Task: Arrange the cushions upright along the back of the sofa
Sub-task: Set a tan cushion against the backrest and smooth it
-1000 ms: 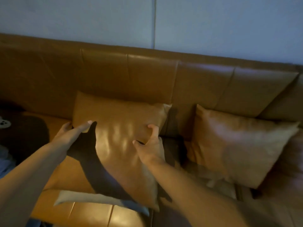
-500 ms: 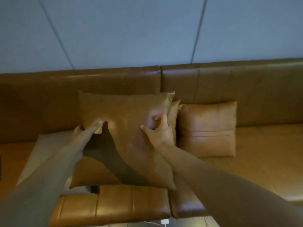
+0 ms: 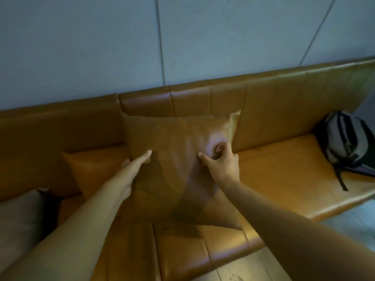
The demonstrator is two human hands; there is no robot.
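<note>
Holding the large tan cushion (image 3: 174, 159) with both hands, the person has it tilted over the middle of the sofa (image 3: 284, 165), its top edge near the backrest (image 3: 263, 102) and its lower corner resting near the seat's front edge. The left hand (image 3: 132, 169) lies along the cushion's left edge, fingers extended; the fingers behind the cushion are hidden, so the firmness of that grip cannot be told. The right hand (image 3: 221, 165) is curled and pinching a fold of cover near the right edge, thumb in front.

Step in hand, as judged: placing this cushion against the backrest. The next move calls for drawing the lower edge back toward the backrest, standing the cushion upright, then releasing.

A second tan cushion (image 3: 95, 169) leans against the backrest just left, partly covered by the held one. A grey cushion (image 3: 18, 211) at the near left is cut off by the frame. A grey backpack (image 3: 345, 142) sits at the far right. Motion blur softens the seams.
</note>
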